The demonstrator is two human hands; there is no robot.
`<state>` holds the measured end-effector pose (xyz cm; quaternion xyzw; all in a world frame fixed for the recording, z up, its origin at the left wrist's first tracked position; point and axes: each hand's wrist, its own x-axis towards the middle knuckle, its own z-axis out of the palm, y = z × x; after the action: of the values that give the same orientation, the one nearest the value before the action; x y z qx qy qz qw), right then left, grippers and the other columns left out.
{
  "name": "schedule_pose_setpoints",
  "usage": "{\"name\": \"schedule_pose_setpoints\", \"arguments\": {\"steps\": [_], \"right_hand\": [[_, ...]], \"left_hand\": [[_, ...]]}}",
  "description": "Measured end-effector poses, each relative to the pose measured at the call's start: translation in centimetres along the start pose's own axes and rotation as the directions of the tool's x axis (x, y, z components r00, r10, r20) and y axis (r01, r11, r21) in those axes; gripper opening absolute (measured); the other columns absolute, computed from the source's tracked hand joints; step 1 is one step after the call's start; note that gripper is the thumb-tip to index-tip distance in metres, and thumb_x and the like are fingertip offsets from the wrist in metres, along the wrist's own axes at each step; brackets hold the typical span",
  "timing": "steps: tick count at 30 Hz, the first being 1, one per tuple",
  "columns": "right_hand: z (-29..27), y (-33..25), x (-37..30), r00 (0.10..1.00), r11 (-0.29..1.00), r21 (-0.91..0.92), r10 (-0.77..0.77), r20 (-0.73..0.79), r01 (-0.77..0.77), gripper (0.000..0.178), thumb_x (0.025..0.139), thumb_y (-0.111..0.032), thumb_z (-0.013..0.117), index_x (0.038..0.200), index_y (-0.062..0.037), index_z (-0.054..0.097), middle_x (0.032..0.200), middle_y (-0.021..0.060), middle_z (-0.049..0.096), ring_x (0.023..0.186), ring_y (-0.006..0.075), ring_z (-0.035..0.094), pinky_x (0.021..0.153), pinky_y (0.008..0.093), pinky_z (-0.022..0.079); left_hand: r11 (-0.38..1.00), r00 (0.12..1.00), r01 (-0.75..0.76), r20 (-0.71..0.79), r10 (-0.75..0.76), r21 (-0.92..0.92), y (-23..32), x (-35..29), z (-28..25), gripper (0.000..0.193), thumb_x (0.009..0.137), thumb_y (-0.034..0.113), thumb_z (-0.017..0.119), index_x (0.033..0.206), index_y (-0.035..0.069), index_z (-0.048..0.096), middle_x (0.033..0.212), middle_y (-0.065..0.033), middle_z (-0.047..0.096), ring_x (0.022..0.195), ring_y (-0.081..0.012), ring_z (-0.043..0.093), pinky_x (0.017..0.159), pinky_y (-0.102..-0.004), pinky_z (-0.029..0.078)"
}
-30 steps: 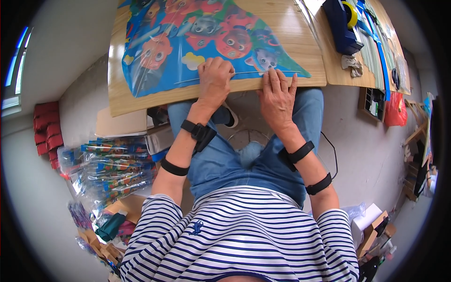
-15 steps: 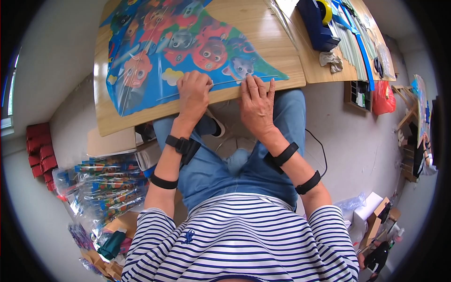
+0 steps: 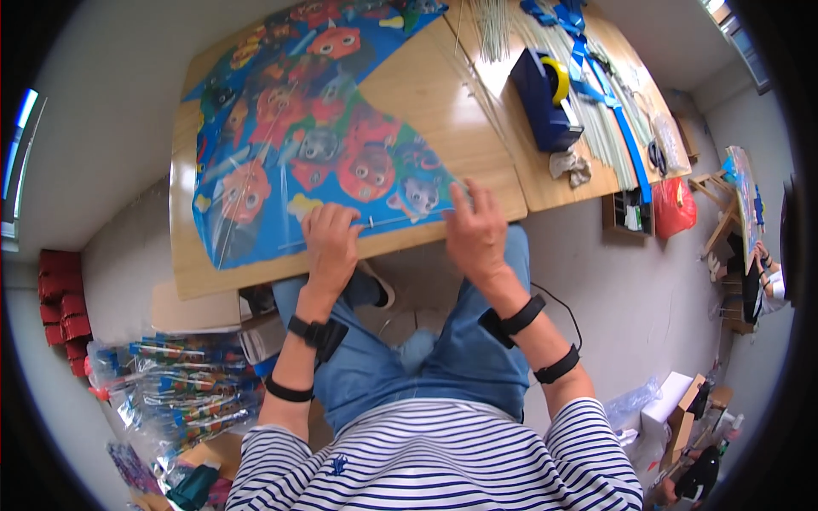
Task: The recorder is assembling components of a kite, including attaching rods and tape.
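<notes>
A thin printed sheet (image 3: 256,247) with cartoon animal faces on blue, shaped like a kite sail, lies on the wooden table. Along its near edge runs a slim pale rod (image 3: 409,219), with a small white piece on it beside my left fingers. My left hand (image 3: 331,251) is closed, its bent fingers pressed on the rod and sheet. At the sheet's right corner my right hand (image 3: 477,230) curls its fingers and thumb around the rod's right end. The fingertips partly hide what they grip.
A blue tape dispenser (image 3: 541,106) with yellow tape stands on the right table, beside a crumpled cloth (image 3: 571,168), bundled rods (image 3: 596,128), blue ribbon (image 3: 629,145) and scissors (image 3: 657,158). Packed printed bundles (image 3: 179,383) lie lower left. A red bag (image 3: 675,209) hangs off the right.
My right hand has gone from resting with fingers stretched over the sheet to curling at the rod's end. My left hand stays near the same spot. The view has shifted, showing more of the table.
</notes>
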<state>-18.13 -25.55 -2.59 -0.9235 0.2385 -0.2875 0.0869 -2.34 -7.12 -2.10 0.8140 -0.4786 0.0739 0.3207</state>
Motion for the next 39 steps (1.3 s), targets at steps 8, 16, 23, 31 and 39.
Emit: {"name": "schedule_pose_setpoints", "arguments": {"steps": [8,16,23,31,39], "right_hand": [[3.8,11.2,12.0,0.902,0.882,-0.267,0.422,0.085,-0.388,0.01,0.079,-0.011,0.067,0.085,-0.0035,0.07,0.098,0.0171,0.067,0.085,0.0371,0.069,0.072,0.0445,0.056],[4.8,13.3,15.5,0.89,0.887,-0.305,0.413,0.192,-0.346,0.015,0.074,-0.005,0.061,0.082,-0.0015,0.073,0.09,0.0205,0.072,0.088,0.0399,0.07,0.077,0.045,0.057],[-0.4,10.1,11.5,0.949,0.949,0.125,0.269,0.162,-0.29,0.013,0.077,-0.01,0.063,0.081,-0.0011,0.071,0.086,0.0213,0.071,0.08,0.0398,0.069,0.07,0.0462,0.055],[-12.1,0.6,2.2,0.836,0.649,0.584,0.153,0.528,-0.488,0.01,0.08,-0.002,0.066,0.078,0.006,0.061,0.063,0.0078,0.057,0.062,0.0125,0.05,0.057,0.0308,0.042],[-16.5,-1.7,-2.0,0.91,0.715,0.603,0.112,0.399,-0.352,0.007,0.08,-0.001,0.065,0.081,0.0047,0.061,0.067,0.0134,0.058,0.062,0.0191,0.055,0.061,0.0329,0.045]], "left_hand": [[0.999,0.999,-0.001,0.043,0.003,-0.047,2.2,0.8,-1.1,0.019,0.075,0.005,0.071,0.092,0.006,0.063,0.093,-0.0082,0.059,0.096,-0.0291,0.054,0.092,-0.0418,0.036],[0.997,0.998,-0.002,0.069,0.007,-0.075,3.1,1.6,-1.2,0.02,0.074,0.003,0.072,0.092,0.006,0.063,0.091,-0.008,0.059,0.095,-0.0295,0.054,0.092,-0.0424,0.036],[0.849,0.965,0.256,0.173,-0.196,-0.463,5.5,4.6,-1.0,0.023,0.081,0.003,0.072,0.102,0.002,0.064,0.1,-0.0081,0.066,0.094,-0.021,0.063,0.082,-0.035,0.048],[0.175,0.875,0.463,0.416,-0.249,-0.869,9.1,5.7,0.0,0.018,0.095,0.01,0.065,0.11,0.001,0.061,0.096,-0.0048,0.069,0.089,-0.0134,0.066,0.077,-0.026,0.054],[0.057,0.883,0.435,0.413,-0.222,-0.899,10.6,3.5,-2.4,0.007,0.095,0.01,0.065,0.092,0.005,0.062,0.086,-0.005,0.068,0.076,-0.0107,0.064,0.072,-0.0246,0.054]]}}
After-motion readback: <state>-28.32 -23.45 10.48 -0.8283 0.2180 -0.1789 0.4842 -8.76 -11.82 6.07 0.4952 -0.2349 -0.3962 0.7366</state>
